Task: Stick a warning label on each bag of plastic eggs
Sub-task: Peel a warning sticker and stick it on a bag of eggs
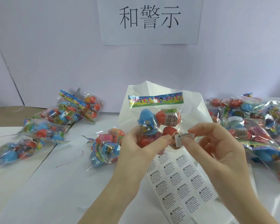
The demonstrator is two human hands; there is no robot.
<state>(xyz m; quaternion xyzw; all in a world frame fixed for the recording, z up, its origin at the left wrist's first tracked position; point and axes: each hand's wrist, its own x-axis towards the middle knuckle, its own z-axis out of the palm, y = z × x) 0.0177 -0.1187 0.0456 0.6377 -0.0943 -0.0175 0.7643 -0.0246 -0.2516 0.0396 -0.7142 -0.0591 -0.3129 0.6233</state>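
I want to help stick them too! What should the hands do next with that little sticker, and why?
Probably press the warning label flat onto the held bag. The right hand pinches the label right at the bag's lower front, and the left hand grips the bag upright above the label sheets, so it looks lined up for sticking.

Your left hand [141, 143] grips a bag of eggs [157, 122] upright above the label sheet [176, 180]. Your right hand [217, 146] pinches a warning label [183, 139] against the bag's lower right. Bag piles lie at 9 o'clock [44, 126] and 3 o'clock [255, 123].
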